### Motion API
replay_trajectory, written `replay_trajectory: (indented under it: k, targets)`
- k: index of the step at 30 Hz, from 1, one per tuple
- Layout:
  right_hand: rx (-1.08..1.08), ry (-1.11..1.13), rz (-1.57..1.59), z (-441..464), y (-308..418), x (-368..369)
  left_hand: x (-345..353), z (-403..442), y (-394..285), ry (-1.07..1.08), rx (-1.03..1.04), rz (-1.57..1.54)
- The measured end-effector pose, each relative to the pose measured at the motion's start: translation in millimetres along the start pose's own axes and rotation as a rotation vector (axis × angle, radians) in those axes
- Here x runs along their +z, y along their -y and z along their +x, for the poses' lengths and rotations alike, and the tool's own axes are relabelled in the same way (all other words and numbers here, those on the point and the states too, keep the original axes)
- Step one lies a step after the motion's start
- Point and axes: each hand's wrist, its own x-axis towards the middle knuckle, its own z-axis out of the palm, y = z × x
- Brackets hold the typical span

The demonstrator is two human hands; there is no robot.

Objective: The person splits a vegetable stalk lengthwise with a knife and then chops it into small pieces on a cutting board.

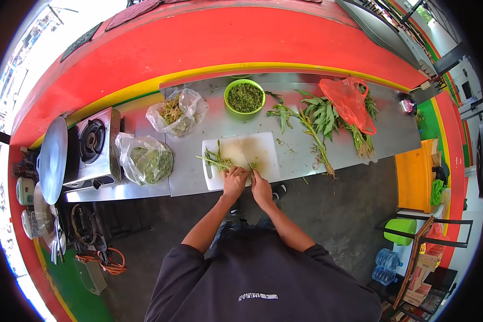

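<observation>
A white cutting board lies on the metal counter in front of me. My left hand is closed over the stem ends of leafy green vegetables, pressing them to the board. In my right hand is a kitchen knife, its blade pointing away from me across the board beside the left fingers. A few cut green bits lie near the blade. Behind the board stands a green bowl full of chopped greens.
Left of the board sit a plastic bag of stems, a plastic bag of greens and a gas stove. On the right lie long leafy stalks and a red plastic bag. A red wall rises behind the counter.
</observation>
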Motion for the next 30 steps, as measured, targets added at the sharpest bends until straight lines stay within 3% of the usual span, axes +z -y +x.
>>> replay_trajectory:
  k: [8, 10, 17, 23, 30]
  targets:
    - [0.043, 0.074, 0.012, -16.4, -2.6, -5.0, -0.8, 2.9, -4.1, 0.004, -0.018, -0.002]
    - [-0.046, -0.03, -0.005, -7.2, -0.8, 2.5, -0.3, 2.1, -3.4, -0.011, -0.018, -0.014]
    - [0.048, 0.072, -0.004, -8.2, 12.9, -11.3, 4.0, 4.2, -2.1, -0.002, -0.086, -0.063]
    - [-0.037, -0.05, 0.009, 4.3, 0.7, 9.4, -4.1, -0.5, -6.2, -0.046, -0.019, -0.027]
    - [0.001, 0.007, 0.002, -7.7, 5.5, -1.5, 2.8, 1.2, -0.4, -0.014, -0.093, -0.062]
